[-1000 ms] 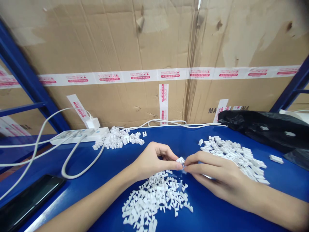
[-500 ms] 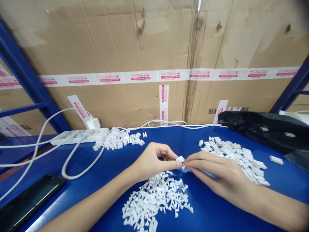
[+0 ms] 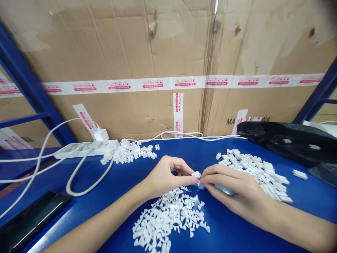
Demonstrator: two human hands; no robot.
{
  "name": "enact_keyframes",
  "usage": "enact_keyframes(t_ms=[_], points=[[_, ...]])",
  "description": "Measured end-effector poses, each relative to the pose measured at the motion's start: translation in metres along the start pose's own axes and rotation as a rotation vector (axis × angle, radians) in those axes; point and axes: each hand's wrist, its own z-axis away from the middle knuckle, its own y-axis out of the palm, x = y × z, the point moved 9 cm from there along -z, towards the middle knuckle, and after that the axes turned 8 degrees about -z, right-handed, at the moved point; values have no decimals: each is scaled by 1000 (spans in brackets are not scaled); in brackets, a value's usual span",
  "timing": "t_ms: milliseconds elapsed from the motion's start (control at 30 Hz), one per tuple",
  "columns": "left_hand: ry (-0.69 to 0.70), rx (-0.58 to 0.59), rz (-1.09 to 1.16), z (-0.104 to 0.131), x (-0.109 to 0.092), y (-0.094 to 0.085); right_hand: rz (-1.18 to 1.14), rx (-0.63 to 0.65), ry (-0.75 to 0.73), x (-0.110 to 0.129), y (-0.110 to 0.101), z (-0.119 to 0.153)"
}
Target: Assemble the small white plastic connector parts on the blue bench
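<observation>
Between thumb and forefinger, my left hand [image 3: 165, 177] pinches a small white plastic piece [image 3: 196, 174]. My right hand [image 3: 238, 188] meets it from the right with its fingers pressed together; its fingertips cover part of what they grip, a tiny white part at the piece's lower edge. Below the hands lies a heap of small white bone-shaped plastic pieces [image 3: 160, 221]. To the right, behind my right hand, is a pile of longer white block-like pieces [image 3: 252, 168]. A third pile of small white block pieces [image 3: 129, 151] sits at the back left.
A white power strip [image 3: 84, 148] with looping white cables [image 3: 76, 192] stands at the left, and a black phone [image 3: 31, 221] lies near the front left. A black plastic bag [image 3: 284, 144] rests at the back right. Cardboard [image 3: 131, 45] walls off the blue table's [image 3: 231, 232] rear.
Both hands stay almost in place, still holding the white piece between them. The right fingers have shifted very slightly at the piece; the whole view has drifted a little.
</observation>
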Motion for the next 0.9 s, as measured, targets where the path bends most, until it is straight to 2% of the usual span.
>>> enact_keyframes(t_ms=[533, 900], points=[[14, -18, -75, 1, 0, -1, -9, -49, 44, -1, -1, -2], [-2, -22, -60, 1, 1, 0, -46, -26, 123, -9, 4, -1]])
